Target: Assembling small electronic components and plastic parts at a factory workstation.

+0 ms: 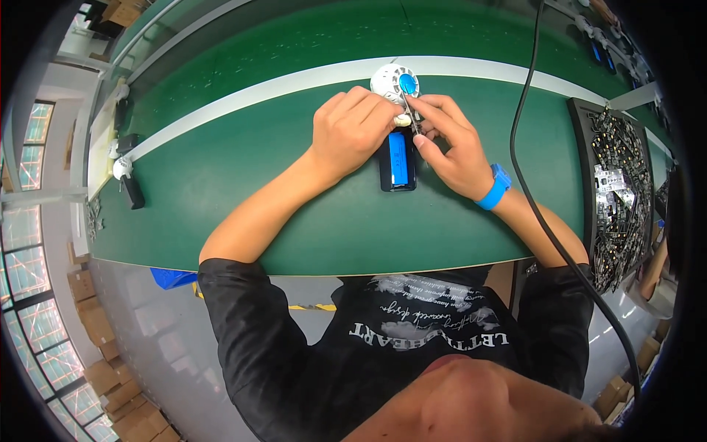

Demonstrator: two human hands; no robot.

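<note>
A handheld device lies on the green table ahead of me. It has a white round head (384,82) with a blue disc (407,84) and a dark handle shell (398,187). A blue cylindrical battery (398,158) shows in the open shell. My left hand (350,129) is closed, its fingertips gripping the device at its neck. From the right, my right hand (455,147) pinches a slim dark metal tool (410,112), perhaps tweezers, which slants up toward the blue disc. The fingers partly hide the neck and the tool's tip.
A black tray (589,184) of small metal parts stands at the right. A black cable (518,140) hangs down between it and my right arm. Another white-headed device (131,190) lies at the table's left end. Cardboard boxes (118,390) stand on the floor at lower left.
</note>
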